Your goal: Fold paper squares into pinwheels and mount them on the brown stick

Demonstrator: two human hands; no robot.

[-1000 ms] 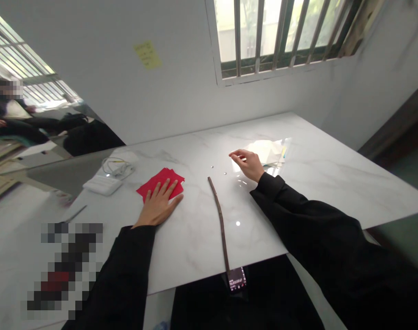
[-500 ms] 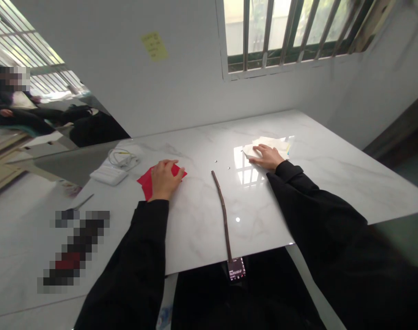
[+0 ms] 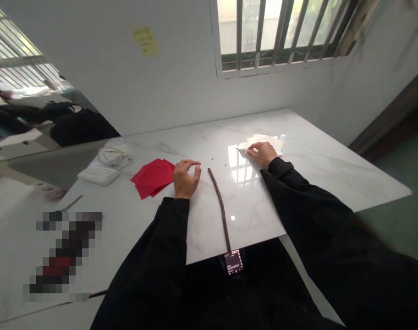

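My left hand [image 3: 186, 178] hovers over the table beside the red paper sheets [image 3: 154, 178], thumb and forefinger curved but apart, with nothing between them. To its right lies a thin brown stick [image 3: 220, 200], running toward the table's front edge. My right hand [image 3: 263, 153] is closed in a pinch on a slim whitish tube [image 3: 243, 151] with a narrow dark tip pointing left; its exact kind is unclear. Just behind that hand is a small pile of cream-white paper [image 3: 264, 139]. Two tiny shiny bits, one of them a silvery speck [image 3: 224, 165], lie between my hands.
A white box-like device [image 3: 99, 175] with a coiled cable [image 3: 112, 156] rests at the left. Below it are a thin dark tool [image 3: 71, 203] and a blurred-out dark item [image 3: 66, 256]. A small lit screen [image 3: 233, 263] shows at the front edge. Wall and barred window stand behind.
My left hand has come off the red paper and moved right toward the stick. My right hand has gone from lying spread over the white paper to pinching the whitish tube.
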